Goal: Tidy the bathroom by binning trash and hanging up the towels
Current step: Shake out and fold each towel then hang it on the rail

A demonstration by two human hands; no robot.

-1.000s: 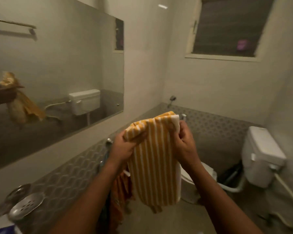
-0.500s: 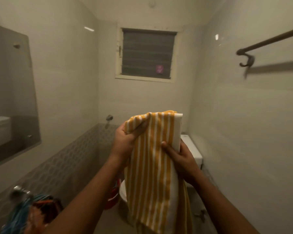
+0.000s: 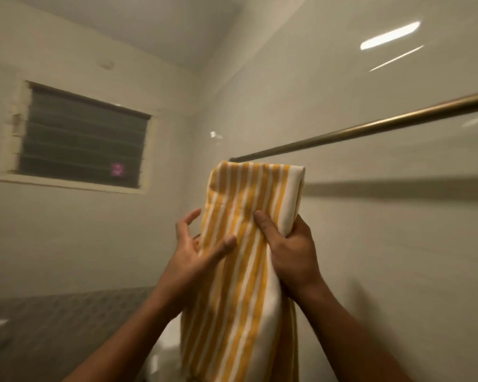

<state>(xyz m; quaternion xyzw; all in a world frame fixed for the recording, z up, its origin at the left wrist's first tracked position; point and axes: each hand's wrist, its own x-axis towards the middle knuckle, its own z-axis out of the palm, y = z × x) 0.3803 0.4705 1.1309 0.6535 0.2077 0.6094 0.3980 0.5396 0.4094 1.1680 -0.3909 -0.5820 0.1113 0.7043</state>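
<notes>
Since the earlier frame, both hands have raised the folded towel [image 3: 249,244] from chest height in front of the toilet to just below the left end of the wall rail, and the view has swung up and right. At far left, a louvred window [image 3: 80,139] sits in the end wall, with a band of patterned tile [image 3: 53,321] beneath it. Left hand [image 3: 193,249]: palm up and loose, fingers spread and apart, only the thumb lying across the towel's left edge. Towel: yellow and white stripes, folded double, fold uppermost, hanging straight down between the two forearms; whether its top touches the rail cannot be told. Right hand [image 3: 290,252]: closed firmly on the towel's right edge, thumb pressed on the front face, fingers wrapped behind. Towel rail [image 3: 370,128]: brass-coloured, running up to the right along the glossy side wall [image 3: 398,271], bare along its visible length.
</notes>
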